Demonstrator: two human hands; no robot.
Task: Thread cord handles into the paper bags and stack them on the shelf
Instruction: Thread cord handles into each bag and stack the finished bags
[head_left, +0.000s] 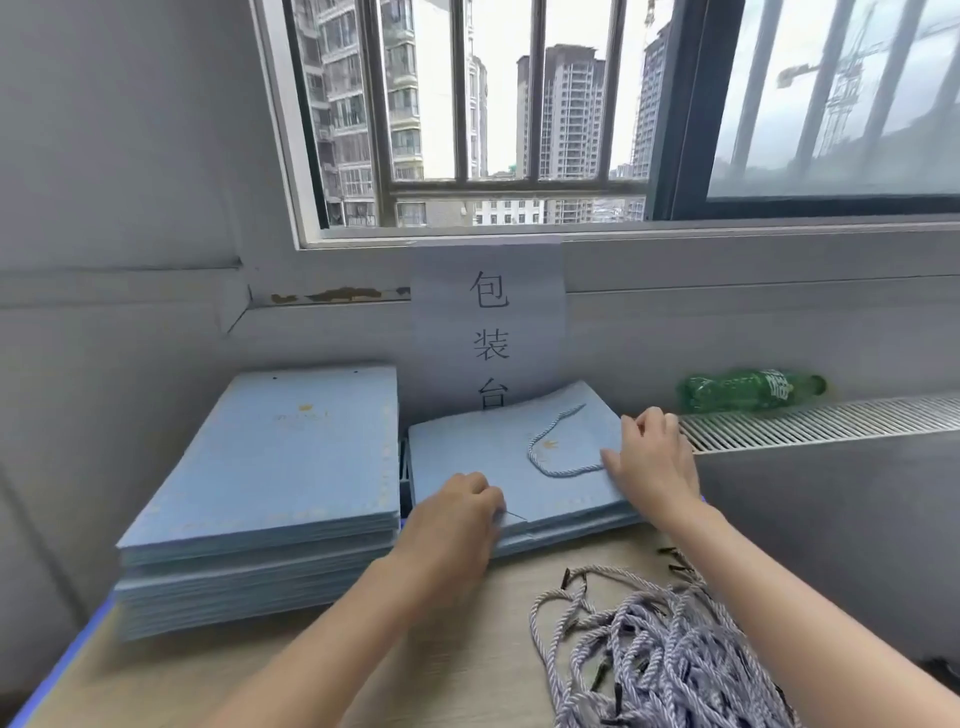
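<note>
Two stacks of flat light-blue paper bags lie on a wooden table. The tall left stack (270, 478) has bags without cords. The lower right stack (488, 457) carries a top bag with a blue-white cord handle (558, 452) looped across it. My left hand (457, 512) grips the near left edge of that top bag, fingers curled over it. My right hand (652, 457) holds the bag's right edge by the cord's end, fingers curled round the edge. A heap of loose cords (654, 649) with dark tips lies at the near right.
A paper sign (488, 317) with characters hangs on the wall behind the right stack. A green plastic bottle (748, 388) lies on the radiator grille (831, 421) at the right. Above is a barred window. The table (208, 675) has a blue left edge.
</note>
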